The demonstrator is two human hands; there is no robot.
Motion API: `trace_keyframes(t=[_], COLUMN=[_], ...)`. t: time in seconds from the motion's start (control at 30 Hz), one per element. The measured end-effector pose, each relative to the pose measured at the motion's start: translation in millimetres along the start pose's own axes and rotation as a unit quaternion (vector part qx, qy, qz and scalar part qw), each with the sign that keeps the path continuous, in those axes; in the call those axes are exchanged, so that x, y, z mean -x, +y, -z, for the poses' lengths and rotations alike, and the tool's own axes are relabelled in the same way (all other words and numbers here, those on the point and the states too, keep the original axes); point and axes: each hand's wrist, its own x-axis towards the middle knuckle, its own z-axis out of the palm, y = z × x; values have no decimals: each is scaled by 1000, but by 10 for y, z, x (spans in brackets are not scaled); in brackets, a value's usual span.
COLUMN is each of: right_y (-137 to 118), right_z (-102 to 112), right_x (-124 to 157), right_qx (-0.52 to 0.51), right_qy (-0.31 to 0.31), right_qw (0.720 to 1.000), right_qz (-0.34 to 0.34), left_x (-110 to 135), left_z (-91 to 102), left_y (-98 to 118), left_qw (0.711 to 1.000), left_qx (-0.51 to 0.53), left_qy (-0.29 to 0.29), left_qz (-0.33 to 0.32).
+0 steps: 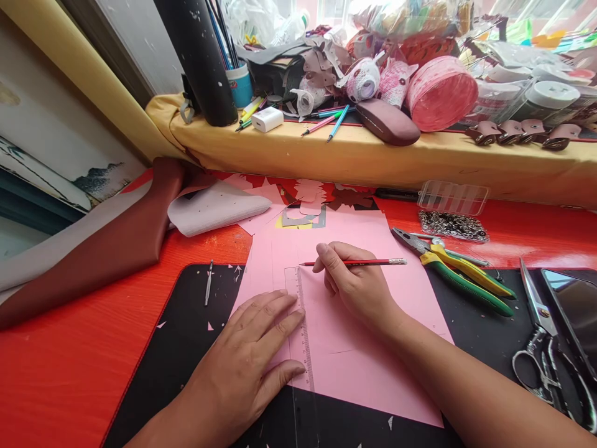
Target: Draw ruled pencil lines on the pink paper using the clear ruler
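Observation:
A pink sheet of paper (364, 348) lies on a black cutting mat (177, 336). My left hand (247, 361) lies flat on a clear ruler (305, 348), fingers spread, pressing it to the paper. My right hand (354, 283) pinches a red pencil (373, 262) whose tip points left, near the ruler's top end. The pencil lies almost level, eraser end to the right.
Green and yellow pliers (457, 270), scissors (536, 336) and a phone (573, 317) lie at the right. A clear box (452, 198) and metal rings (450, 225) sit behind them. Brown leather (112, 249) lies at left; a small awl (208, 283) rests on the mat. A cluttered yellow sill (373, 155) runs behind.

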Motion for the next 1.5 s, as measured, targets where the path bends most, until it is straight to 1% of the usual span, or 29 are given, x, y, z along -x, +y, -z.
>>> trace_keyframes(t=[0.43, 0.8, 1.5], right_y=[-11, -8, 5], right_z=[12, 7, -2], right_x=[14, -3, 1], right_qx=[17, 20, 25], right_qy=[2, -4, -11], right_qw=[1000, 1000, 999], right_qz=[-3, 15, 26], left_x=[-47, 0, 8], left_z=[57, -15, -11], left_y=[8, -9, -5], left_qw=[1000, 1000, 1000], left_qx=[-2, 0, -15], left_qy=[2, -2, 4], left_qz=[-8, 0, -9])
